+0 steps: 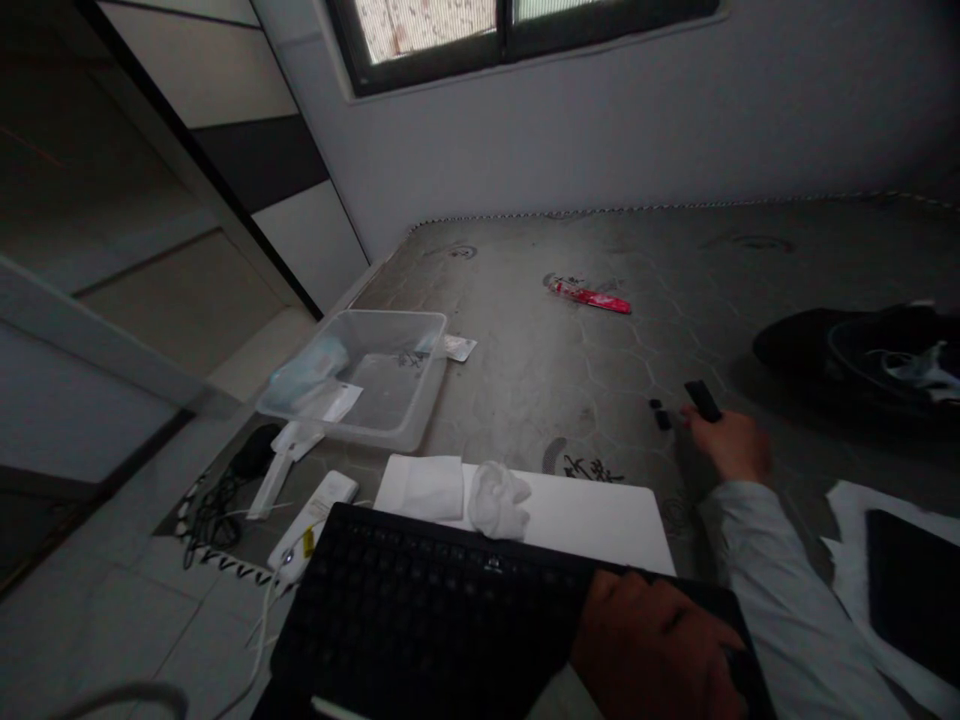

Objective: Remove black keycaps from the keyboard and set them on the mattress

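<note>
A black keyboard [435,610] lies close in front of me, tilted, over a white sheet or board [592,520]. My left hand [652,640] rests over its right end, fingers curled; a small dark thing shows by the hand's edge, too dim to name. Farther right, above the bedding, my right hand [731,447] is closed on a small black rectangular piece [703,400]. Just left of it, two small black bits [660,414] lie on the cover. On the white sheet sit a crumpled white tissue [496,500] and a folded white cloth [433,487].
A clear plastic bin [390,430] with packets inside stands at the left, near a white power strip [315,525] with cables. A red narrow packet [592,297] lies farther back. At right are a black bag [810,350] and a dark flat panel [911,590] on white paper.
</note>
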Demonstrator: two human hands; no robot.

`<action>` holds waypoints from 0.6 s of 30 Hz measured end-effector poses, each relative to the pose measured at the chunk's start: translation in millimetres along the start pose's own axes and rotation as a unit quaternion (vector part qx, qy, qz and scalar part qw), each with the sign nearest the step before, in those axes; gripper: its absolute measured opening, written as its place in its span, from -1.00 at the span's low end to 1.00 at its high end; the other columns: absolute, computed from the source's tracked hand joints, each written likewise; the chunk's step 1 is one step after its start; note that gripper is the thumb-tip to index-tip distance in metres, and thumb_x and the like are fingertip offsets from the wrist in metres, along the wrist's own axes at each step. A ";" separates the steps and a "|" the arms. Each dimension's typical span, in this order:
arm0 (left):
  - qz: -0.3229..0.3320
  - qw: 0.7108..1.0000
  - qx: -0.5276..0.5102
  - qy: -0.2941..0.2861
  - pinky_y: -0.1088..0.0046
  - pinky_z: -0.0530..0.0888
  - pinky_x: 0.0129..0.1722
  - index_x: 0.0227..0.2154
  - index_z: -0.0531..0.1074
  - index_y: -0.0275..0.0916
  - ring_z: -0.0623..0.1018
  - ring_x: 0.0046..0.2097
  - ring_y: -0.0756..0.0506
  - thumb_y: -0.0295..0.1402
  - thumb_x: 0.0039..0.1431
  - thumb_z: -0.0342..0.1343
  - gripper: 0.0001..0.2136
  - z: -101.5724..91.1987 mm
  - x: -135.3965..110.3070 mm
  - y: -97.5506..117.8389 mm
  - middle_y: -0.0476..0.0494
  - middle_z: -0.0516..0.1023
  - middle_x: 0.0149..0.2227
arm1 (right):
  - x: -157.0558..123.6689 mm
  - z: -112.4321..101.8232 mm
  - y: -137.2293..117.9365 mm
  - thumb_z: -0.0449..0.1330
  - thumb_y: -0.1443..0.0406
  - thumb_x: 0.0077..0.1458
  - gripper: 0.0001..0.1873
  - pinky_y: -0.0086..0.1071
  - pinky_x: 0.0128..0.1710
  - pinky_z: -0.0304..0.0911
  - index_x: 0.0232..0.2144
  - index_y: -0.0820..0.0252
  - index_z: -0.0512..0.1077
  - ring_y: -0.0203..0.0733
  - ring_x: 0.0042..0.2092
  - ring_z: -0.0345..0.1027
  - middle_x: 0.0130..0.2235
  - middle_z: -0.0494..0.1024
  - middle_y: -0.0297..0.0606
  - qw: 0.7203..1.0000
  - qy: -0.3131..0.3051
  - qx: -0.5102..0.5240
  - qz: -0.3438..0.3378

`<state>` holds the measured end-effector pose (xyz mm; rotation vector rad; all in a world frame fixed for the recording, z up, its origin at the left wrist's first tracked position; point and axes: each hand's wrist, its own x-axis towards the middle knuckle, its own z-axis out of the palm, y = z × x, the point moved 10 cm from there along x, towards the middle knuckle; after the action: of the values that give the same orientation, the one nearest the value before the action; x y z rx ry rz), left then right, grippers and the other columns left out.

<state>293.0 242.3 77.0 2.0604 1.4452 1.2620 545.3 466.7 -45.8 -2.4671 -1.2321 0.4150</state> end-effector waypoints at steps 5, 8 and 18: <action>-0.053 0.997 0.010 -0.046 0.28 0.28 -0.33 -0.37 0.50 -0.06 0.47 -0.32 -0.06 -0.29 0.11 0.14 -0.95 4.4 -4.1 -6.1 0.05 0.54 -0.40 | -17.9 -22.1 -13.4 0.12 -0.06 0.03 -0.50 -0.19 -0.28 0.18 -0.41 0.25 0.59 0.07 -0.28 0.38 -0.38 0.54 0.04 0.996 0.026 0.075 -0.050; -0.029 0.994 0.005 -0.104 0.29 0.32 -0.23 -0.29 0.49 -0.08 0.48 -0.24 -0.07 -0.36 0.14 0.10 -0.89 1.3 -2.9 1.6 0.02 0.54 -0.31 | -42.4 -36.9 -20.0 0.08 -0.06 0.04 -0.50 -0.20 -0.26 0.19 -0.40 0.20 0.60 0.05 -0.29 0.39 -0.43 0.54 -0.06 0.988 0.036 0.117 -0.093; 0.124 0.975 0.117 -0.141 0.31 0.41 -0.20 -0.13 0.46 -0.10 0.51 -0.20 -0.10 -0.41 0.14 0.12 -0.77 -18.7 -3.3 43.5 -0.01 0.59 -0.27 | -140.9 -73.5 33.5 0.02 -0.12 0.05 -0.43 -0.23 -0.32 0.18 -0.33 0.15 0.60 0.03 -0.33 0.41 -0.41 0.58 -0.15 0.973 0.058 0.217 -0.044</action>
<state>303.3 216.6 115.5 2.5219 1.2890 0.8620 517.4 320.8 19.9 -2.0289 -1.0667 0.4542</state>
